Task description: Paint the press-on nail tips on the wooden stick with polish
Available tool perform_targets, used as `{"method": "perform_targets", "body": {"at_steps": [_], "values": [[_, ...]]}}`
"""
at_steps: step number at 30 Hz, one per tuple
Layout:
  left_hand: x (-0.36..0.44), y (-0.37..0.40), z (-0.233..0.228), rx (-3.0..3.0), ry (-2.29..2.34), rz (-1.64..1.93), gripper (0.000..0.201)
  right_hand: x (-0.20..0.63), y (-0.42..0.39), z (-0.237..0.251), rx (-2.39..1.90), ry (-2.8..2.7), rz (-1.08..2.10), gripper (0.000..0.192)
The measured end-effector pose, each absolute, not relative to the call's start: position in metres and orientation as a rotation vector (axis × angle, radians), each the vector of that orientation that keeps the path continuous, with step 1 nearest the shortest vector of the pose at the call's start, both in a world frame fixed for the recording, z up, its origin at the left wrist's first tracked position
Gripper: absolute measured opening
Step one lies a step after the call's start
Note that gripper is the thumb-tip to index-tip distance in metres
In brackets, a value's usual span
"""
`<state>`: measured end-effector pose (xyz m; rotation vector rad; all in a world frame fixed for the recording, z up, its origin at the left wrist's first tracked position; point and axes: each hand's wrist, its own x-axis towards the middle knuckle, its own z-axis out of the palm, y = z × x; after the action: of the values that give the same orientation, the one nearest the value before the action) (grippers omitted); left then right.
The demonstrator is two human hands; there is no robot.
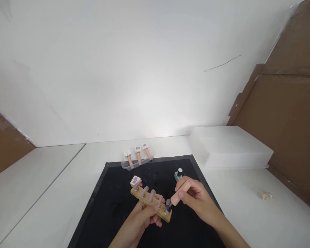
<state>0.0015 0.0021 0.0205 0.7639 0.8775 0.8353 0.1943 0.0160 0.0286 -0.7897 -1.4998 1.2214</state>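
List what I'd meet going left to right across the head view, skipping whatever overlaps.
Brown panel at the left edge → yellow strip held in the left hand → right hand holding a peach handle → small cream pieces.

White-walled work corner, brown panels at both sides.
The white wall point(144, 75) bears a thin dark line point(222, 65) at upper right and small specks; soft light brightens its middle. Brown panels point(286, 117) show rough edges. A straight seam point(42, 195) crosses the white tabletop point(59, 182) at left.
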Motion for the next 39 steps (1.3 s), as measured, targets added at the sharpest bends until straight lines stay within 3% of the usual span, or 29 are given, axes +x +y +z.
{"method": "perform_targets", "body": {"at_steps": [14,29,39], "values": [[0.000,0.001,0.015,0.756,0.876,0.839,0.019,0.195,0.020,0.017,-0.846,-1.180,1.314,0.031],[0.002,0.001,0.016,0.773,0.921,0.827,0.021,0.193,0.017,0.024,-0.906,-1.468,1.218,0.026],[0.000,0.001,0.013,0.827,0.930,0.827,0.023,0.193,0.022,0.020,-0.967,-1.339,1.098,0.032]]}}
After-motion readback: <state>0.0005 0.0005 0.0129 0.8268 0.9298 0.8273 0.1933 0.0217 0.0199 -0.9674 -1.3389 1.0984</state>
